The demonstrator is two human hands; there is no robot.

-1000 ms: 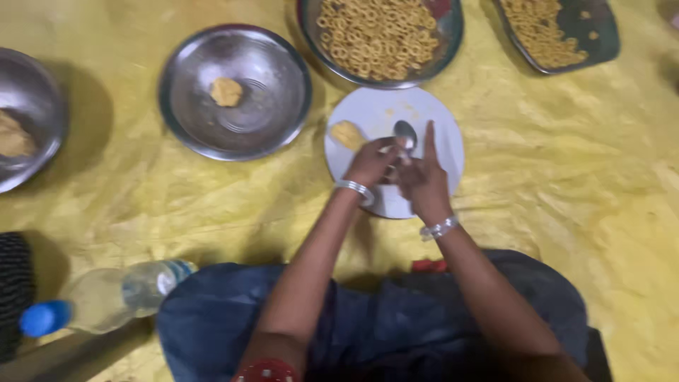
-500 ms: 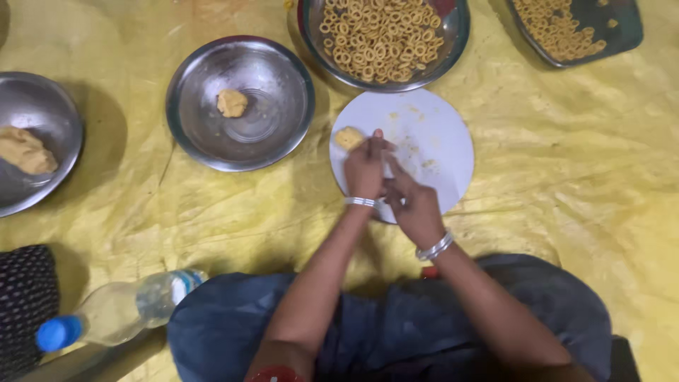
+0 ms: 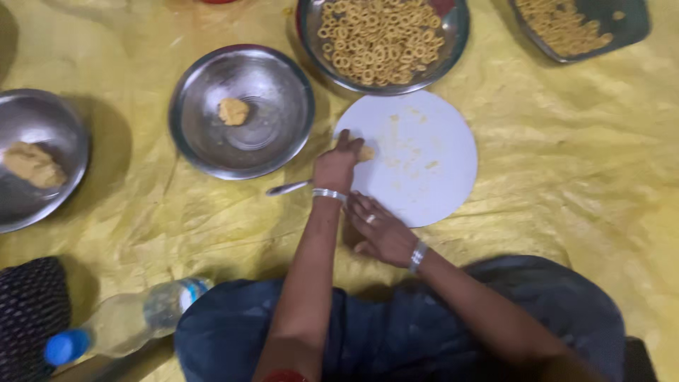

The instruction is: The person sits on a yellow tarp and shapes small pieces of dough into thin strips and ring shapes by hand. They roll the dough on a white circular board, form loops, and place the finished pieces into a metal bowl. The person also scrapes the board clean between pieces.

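A white round board point(image 3: 424, 170) lies on the yellow sheet in front of me, dusted with crumbs. My left hand point(image 3: 337, 165) is at the board's left edge, its fingers closed over a small dough lump point(image 3: 366, 152). My right hand point(image 3: 380, 230) rests lower down at the board's near edge, fingers spread and holding nothing. A metal spoon point(image 3: 286, 188) sticks out to the left from beside my left wrist, lying on the sheet; I cannot tell whether a hand touches it.
A steel bowl point(image 3: 283, 134) with one dough piece point(image 3: 233, 111) stands left of the board. Another steel bowl point(image 3: 49, 120) with dough is at far left. Two trays of ring-shaped snacks point(image 3: 378, 39) point(image 3: 566, 25) are at the top. A plastic bottle point(image 3: 127, 322) lies near my knee.
My left hand has slid left to the dough lump at the board's edge. My right hand has pulled back off the board toward me. The spoon now shows on the sheet.
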